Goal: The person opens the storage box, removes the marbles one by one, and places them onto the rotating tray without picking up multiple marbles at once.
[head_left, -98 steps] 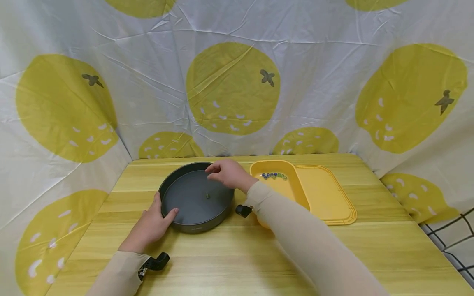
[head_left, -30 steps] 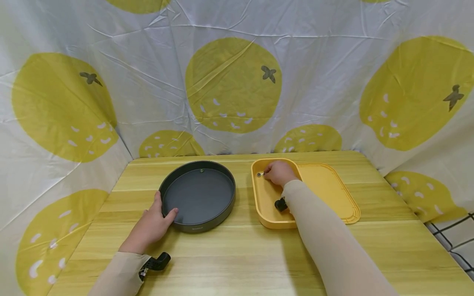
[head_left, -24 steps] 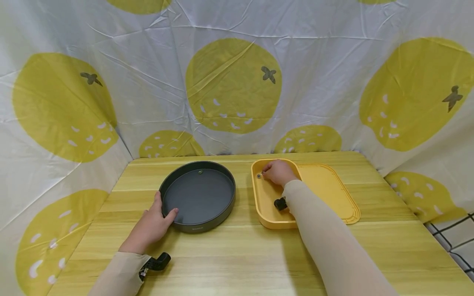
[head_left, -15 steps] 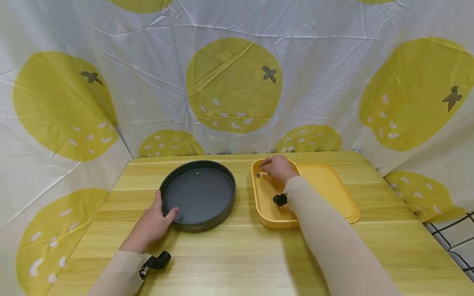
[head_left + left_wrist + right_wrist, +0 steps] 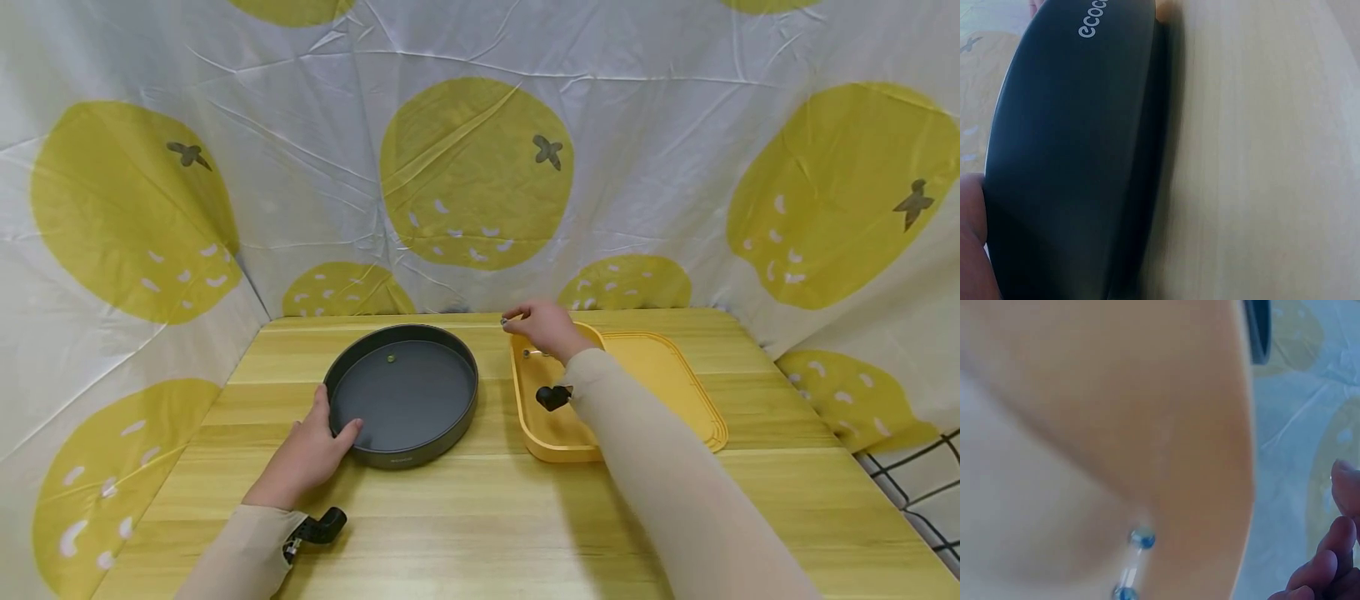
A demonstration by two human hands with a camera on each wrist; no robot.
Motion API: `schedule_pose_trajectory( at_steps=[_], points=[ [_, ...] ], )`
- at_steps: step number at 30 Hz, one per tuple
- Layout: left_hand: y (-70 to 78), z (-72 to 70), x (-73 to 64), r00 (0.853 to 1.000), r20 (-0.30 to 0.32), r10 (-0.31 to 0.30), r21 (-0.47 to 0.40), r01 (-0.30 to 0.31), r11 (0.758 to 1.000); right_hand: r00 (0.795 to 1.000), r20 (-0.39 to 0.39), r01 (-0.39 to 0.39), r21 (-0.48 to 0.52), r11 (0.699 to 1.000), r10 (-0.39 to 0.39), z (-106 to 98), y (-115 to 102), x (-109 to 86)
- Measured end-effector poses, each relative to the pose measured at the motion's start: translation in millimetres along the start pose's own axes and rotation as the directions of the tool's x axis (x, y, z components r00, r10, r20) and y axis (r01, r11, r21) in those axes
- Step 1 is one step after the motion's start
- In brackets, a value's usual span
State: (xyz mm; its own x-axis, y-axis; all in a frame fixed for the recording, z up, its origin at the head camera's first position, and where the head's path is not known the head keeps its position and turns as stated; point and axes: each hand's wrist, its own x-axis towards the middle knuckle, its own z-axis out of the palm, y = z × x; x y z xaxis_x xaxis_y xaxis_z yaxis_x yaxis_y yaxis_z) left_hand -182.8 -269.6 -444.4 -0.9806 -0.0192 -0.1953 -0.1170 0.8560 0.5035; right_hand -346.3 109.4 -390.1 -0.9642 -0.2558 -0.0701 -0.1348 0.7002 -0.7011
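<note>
My left hand (image 5: 309, 454) holds the near-left rim of a round dark grey pan (image 5: 401, 457), thumb over the inside and fingers along the outer wall. One green marble (image 5: 391, 359) lies on the pan's floor, toward the back. My right hand (image 5: 546, 327) is raised over the back-left corner of a yellow rectangular box (image 5: 558, 455), pinching a small bluish marble (image 5: 505, 322) between thumb and fingertips. Inside the box, blue marbles (image 5: 1142, 537) sit by the wall with a clear streak between them; my right forearm hides part of the box.
A flat yellow lid (image 5: 663, 383) lies right of the box, partly behind the right sleeve. Wooden table (image 5: 465, 517) shows between pan and box and in front. A lemon-print curtain (image 5: 472, 175) hangs close behind; a black wire grid (image 5: 918, 500) stands at the right.
From over the pan, my right hand went into the box, then rose leftward with a marble. The green marble rolled to the pan's back, then slightly left. My left hand stayed put.
</note>
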Motion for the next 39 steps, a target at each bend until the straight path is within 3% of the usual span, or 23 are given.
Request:
schedule_pose_trajectory(
  at_steps=[14,29,39],
  points=[
    [1.2,-0.3,-0.7,1.000,-0.002,0.006,-0.008,-0.006,1.000,0.995,0.023,0.098,-0.009,0.995,-0.098,24.3,-51.5,-3.4],
    [1.5,-0.1,-0.3,1.000,-0.001,-0.003,0.003,0.003,1.000,0.983,0.065,0.164,0.101,0.981,-0.171,57.3,-86.9,-6.9],
    [1.2,0.0,0.7,1.000,0.004,-0.010,0.009,0.010,1.000,0.967,0.095,0.224,0.104,0.969,-0.234,71.0,-95.7,-9.6]
  ],
)
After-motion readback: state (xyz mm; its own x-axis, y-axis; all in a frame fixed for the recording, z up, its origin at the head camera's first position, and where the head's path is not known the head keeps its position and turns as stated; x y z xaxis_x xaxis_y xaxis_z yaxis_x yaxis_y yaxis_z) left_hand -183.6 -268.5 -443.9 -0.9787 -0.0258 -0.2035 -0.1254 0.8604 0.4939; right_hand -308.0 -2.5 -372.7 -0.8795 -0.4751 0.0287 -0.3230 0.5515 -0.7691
